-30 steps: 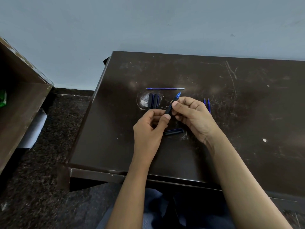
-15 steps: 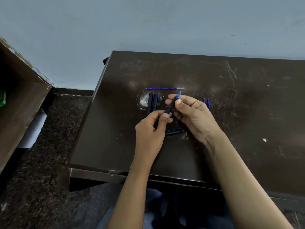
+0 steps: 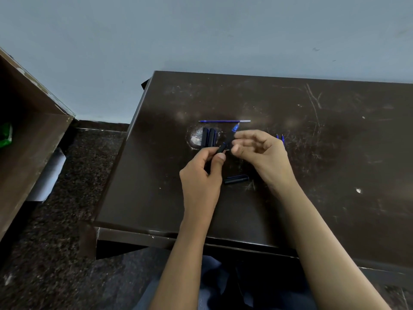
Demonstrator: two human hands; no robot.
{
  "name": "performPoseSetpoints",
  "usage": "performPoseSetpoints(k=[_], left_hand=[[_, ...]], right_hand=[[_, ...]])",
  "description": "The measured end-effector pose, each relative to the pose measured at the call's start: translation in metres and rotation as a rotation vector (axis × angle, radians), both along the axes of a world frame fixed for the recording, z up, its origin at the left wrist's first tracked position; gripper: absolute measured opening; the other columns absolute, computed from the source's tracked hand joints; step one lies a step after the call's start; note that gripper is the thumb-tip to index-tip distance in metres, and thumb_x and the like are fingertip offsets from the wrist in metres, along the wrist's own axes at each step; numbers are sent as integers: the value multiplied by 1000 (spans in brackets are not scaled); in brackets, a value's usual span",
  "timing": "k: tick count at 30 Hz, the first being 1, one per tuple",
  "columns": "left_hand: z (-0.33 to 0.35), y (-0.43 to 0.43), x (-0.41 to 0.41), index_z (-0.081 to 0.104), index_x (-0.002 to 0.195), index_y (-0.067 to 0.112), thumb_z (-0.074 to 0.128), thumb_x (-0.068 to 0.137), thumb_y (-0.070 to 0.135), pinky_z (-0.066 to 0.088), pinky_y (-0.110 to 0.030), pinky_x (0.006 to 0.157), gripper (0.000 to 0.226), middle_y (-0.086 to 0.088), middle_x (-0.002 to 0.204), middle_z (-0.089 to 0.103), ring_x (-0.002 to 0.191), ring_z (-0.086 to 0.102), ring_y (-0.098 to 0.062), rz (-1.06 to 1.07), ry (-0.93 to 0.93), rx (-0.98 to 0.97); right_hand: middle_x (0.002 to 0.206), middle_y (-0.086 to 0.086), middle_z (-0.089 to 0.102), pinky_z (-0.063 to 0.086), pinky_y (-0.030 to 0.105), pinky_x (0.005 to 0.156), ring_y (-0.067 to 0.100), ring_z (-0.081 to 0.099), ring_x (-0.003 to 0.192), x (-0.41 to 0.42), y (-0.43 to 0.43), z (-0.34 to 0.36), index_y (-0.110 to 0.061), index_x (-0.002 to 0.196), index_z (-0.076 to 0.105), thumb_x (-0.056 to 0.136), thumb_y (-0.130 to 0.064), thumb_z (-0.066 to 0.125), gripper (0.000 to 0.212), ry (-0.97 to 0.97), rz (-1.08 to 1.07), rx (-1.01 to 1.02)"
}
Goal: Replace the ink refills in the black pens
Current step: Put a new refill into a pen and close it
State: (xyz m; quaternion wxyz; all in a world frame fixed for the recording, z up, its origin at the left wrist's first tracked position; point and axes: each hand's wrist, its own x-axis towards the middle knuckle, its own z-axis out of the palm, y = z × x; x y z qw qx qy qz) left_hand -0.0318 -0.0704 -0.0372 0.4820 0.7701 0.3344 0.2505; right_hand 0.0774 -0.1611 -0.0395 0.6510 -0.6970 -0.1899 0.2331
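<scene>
Near edge of the table (image 3: 335, 198) at 6 o'clock; both forearms cross it. Left hand (image 3: 201, 175) grips the lower barrel of the black pen (image 3: 227, 141), blue tip aimed at 1 o'clock. A loose cap (image 3: 236, 179) lies flat between the wrists. Right hand (image 3: 266, 153) is at the pen's 3 o'clock with fingers curled by the upper barrel. It's blurred, so I can't tell if it pinches. Other black pens (image 3: 209, 137) bunched at 11. Blue refill (image 3: 223, 121) lies crosswise at 12. Open tabletop from 2 to 4; left edge close at 9.
</scene>
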Motion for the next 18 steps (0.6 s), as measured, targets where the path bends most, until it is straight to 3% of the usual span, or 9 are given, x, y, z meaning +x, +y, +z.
performPoseSetpoints(k=[4, 7, 10, 12, 15, 18], left_hand=[[2, 0, 0, 70, 107, 15, 57, 94, 20, 39, 1, 70, 19, 9, 93, 71, 83, 58, 13, 86, 4, 48], [3, -1, 0, 69, 110, 15, 57, 94, 21, 40, 0, 74, 21, 6, 98, 71, 84, 60, 6, 107, 28, 105], [1, -1, -2, 68, 113, 18, 57, 94, 23, 50, -15, 82, 22, 4, 99, 72, 90, 65, -8, 105, 50, 160], [0, 0, -2, 68, 113, 20, 57, 94, 24, 55, -33, 83, 22, 5, 98, 72, 90, 66, -12, 103, 58, 197], [1, -2, -2, 68, 112, 21, 58, 93, 21, 54, -42, 84, 21, 6, 97, 72, 89, 66, -12, 91, 61, 248], [2, -4, -2, 69, 111, 23, 60, 92, 21, 52, -47, 85, 21, 7, 95, 72, 88, 64, -13, 79, 97, 292]], right_hand=[[104, -11, 61, 41, 17, 84, 9, 53, 97, 10, -18, -5, -33, 104, 72, 64, -27, 86, 43, -442, 387, -435], [102, -10, 59, 40, 25, 91, 11, 46, 102, 10, -22, -7, -28, 101, 73, 71, -23, 81, 32, -579, 556, -583], [98, -5, 62, 44, 25, 91, 11, 55, 95, 13, -23, -8, -22, 99, 73, 78, -13, 74, 23, -673, 363, -492], [97, -2, 64, 43, 12, 87, 6, 59, 90, 16, -25, -4, -18, 99, 74, 79, -8, 71, 22, -665, 93, -385], [96, 0, 65, 40, 2, 78, -12, 58, 89, 15, -27, 6, -12, 97, 75, 79, 1, 69, 23, -577, -199, -242], [96, 1, 63, 41, 1, 77, -18, 56, 88, 14, -26, 8, -9, 97, 75, 78, 5, 69, 25, -558, -268, -192]])
